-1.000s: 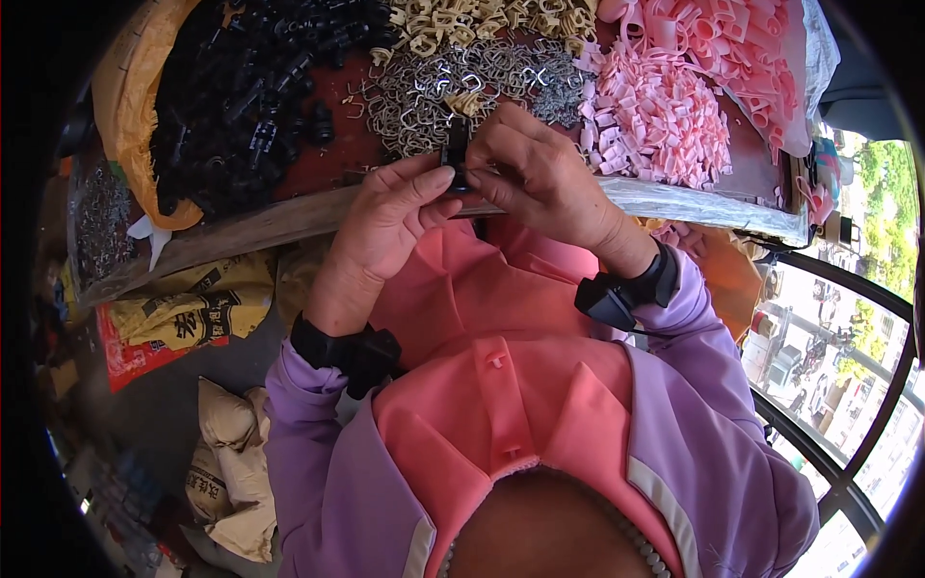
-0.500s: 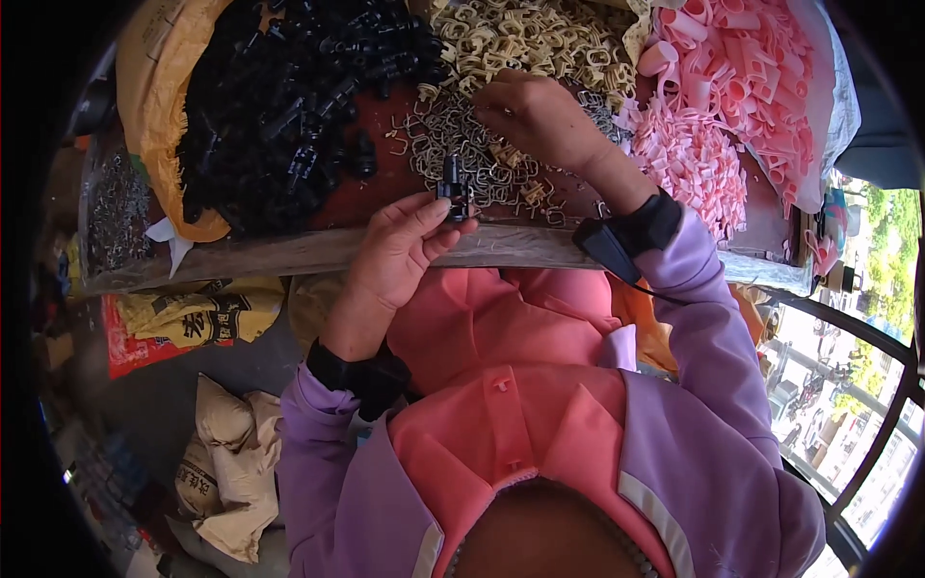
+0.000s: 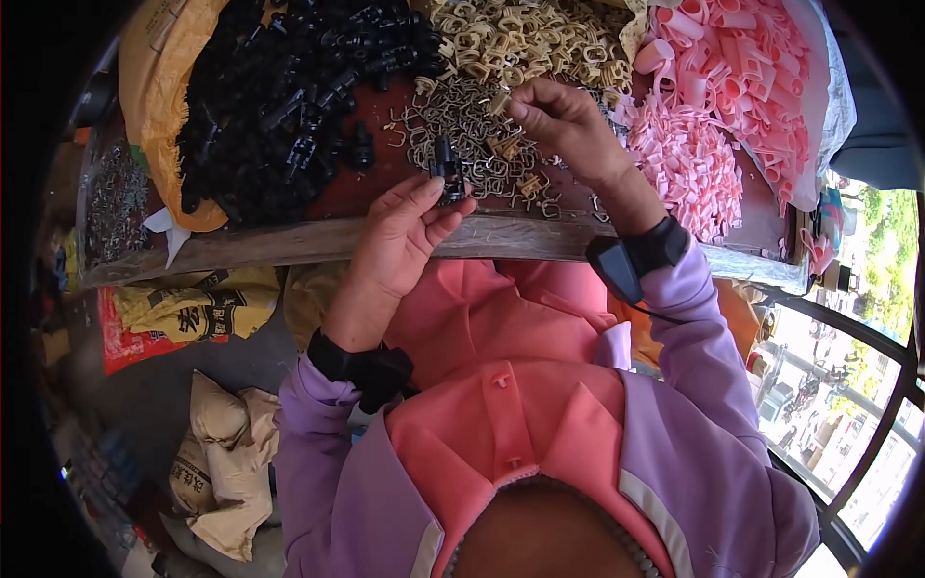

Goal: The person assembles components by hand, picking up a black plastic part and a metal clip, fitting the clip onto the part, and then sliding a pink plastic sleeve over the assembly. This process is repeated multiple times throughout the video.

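Near the table's front edge, my left hand (image 3: 409,220) is closed on a black plastic fitting (image 3: 444,171), thumb over it and its narrow end pointing away from me. My right hand (image 3: 570,127) is raised over the table, thumb and forefinger pinching a small cream plastic clip (image 3: 498,104). Below and beside the right hand spreads a pile of bent metal wire clips (image 3: 443,120), with a few cream pieces (image 3: 529,186) among them. Behind lies a heap of cream plastic clips (image 3: 540,43).
A large heap of black fittings (image 3: 289,106) spills from an orange sack (image 3: 154,87) at the left. On the right are small pink pieces (image 3: 686,178) and larger pink tubes (image 3: 737,58). A wooden edge (image 3: 318,243) borders the table. Tan sacks (image 3: 226,462) lie on the floor.
My right hand has turned and moved slightly right and nearer, the cream clip now showing at its fingertips. My left hand keeps the black fitting, shifted slightly left and tilted.
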Action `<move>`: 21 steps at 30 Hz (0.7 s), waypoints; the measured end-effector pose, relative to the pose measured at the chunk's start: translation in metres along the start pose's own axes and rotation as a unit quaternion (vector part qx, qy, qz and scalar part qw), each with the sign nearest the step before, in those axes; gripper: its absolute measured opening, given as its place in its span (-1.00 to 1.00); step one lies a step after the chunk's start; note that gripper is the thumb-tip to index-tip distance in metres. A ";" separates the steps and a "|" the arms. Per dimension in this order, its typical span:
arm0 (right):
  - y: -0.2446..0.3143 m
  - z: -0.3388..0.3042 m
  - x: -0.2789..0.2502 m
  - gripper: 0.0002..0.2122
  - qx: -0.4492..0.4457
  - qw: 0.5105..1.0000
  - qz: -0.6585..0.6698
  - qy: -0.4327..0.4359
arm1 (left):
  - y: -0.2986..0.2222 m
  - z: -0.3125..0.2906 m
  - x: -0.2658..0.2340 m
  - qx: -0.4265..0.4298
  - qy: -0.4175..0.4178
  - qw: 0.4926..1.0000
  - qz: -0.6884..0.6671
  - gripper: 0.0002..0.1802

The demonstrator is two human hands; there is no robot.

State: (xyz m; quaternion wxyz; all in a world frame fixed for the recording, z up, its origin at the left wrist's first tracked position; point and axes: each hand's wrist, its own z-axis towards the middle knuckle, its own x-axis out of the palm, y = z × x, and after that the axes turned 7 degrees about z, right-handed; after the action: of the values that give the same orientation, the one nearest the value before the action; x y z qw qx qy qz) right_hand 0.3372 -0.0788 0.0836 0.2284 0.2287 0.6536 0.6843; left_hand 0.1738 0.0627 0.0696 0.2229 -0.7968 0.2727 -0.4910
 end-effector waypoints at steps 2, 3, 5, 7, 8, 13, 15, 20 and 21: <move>0.001 -0.021 0.002 -0.88 0.023 0.997 0.071 0.020 | 0.000 0.000 0.010 -0.009 0.019 0.999 -0.026 -0.80; -0.001 -0.031 0.003 -0.87 0.046 0.988 0.143 0.041 | 0.000 -0.001 0.014 -0.018 0.035 0.998 -0.052 -0.80; -0.001 -0.047 0.007 -0.86 0.068 0.972 0.215 0.060 | 0.002 0.000 0.019 -0.030 0.053 0.995 -0.076 -0.79; 0.000 -0.059 0.016 -0.86 0.053 0.974 0.208 0.073 | 0.005 0.001 0.021 -0.049 0.090 0.990 -0.101 -0.78; -0.001 -0.062 0.018 -0.86 0.045 0.974 0.205 0.080 | 0.007 0.001 0.022 -0.059 0.108 0.986 -0.114 -0.77; -0.008 -0.069 0.023 -0.82 0.024 0.968 0.243 0.052 | 0.018 0.002 0.025 -0.033 0.075 0.993 -0.084 -0.78; -0.005 -0.068 0.023 -0.80 0.100 0.973 0.210 -0.003 | 0.022 0.003 0.029 -0.011 0.060 0.997 -0.043 -0.79; -0.006 -0.064 0.016 -0.80 0.126 0.988 0.089 -0.030 | 0.023 0.007 0.033 0.012 0.050 0.999 0.000 -0.82; -0.006 -0.063 0.013 -0.80 0.128 0.987 0.090 -0.030 | 0.022 0.007 0.033 0.011 0.048 0.999 -0.001 -0.82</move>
State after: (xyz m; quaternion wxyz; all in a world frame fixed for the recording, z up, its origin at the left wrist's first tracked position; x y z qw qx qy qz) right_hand 0.2881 -0.1203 0.0750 0.1542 0.3340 0.7058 0.6054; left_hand 0.1880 0.0256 0.0748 0.2177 -0.7699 0.2771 -0.5321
